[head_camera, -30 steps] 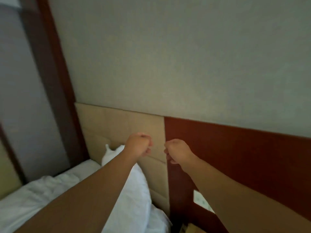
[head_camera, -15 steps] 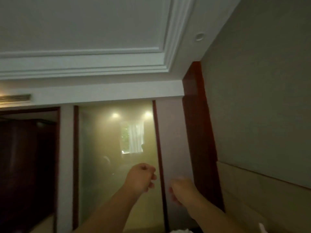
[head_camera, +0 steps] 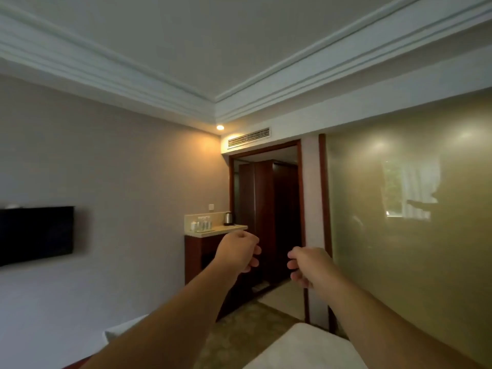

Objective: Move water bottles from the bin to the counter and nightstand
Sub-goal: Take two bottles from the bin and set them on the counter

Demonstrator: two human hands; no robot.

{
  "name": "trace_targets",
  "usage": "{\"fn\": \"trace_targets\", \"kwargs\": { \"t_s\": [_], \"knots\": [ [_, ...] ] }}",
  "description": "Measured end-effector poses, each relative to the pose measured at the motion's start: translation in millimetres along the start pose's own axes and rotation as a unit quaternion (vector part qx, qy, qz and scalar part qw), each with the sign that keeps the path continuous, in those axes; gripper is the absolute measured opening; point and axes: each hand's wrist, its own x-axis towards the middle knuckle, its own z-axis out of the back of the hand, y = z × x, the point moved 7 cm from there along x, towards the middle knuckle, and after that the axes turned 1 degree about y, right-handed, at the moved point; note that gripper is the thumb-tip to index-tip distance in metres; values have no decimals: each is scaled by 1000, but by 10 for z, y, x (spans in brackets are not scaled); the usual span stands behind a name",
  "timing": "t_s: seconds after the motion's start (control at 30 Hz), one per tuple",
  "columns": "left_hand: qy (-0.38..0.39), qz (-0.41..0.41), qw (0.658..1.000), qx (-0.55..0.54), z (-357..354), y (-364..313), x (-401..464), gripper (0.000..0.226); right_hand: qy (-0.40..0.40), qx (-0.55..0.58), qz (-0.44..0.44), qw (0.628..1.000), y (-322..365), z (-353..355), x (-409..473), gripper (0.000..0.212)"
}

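The view is being swung away from the headboard wall toward the counter [head_camera: 223,230], beyond the left hand [head_camera: 237,253] and right hand [head_camera: 308,267], both curled and empty, where small bottles [head_camera: 203,225] are already standing, no bin being seen.

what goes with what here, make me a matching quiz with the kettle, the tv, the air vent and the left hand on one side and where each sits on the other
Things:
1. kettle
2. tv
3. air vent
4. left hand

Places:
A. high on the wall above the doorway
B. mounted on the wall at the far left
C. raised in mid-air, fingers curled, holding nothing
D. standing on the counter beside the small bottles

Pairs: 1-D, 2-B, 3-A, 4-C
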Motion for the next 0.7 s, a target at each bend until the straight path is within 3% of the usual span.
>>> {"fn": "trace_targets", "kwargs": {
  "t_s": [0.27,0.7],
  "knots": [
    [-154,58,986,20,1628,971,542,15,151,2,-15,988,-60,-2165,591,14],
    [-327,87,940,40,3172,1807,1817,13,307,38,14,951,-21,-4640,2107,13]
  ]
}}
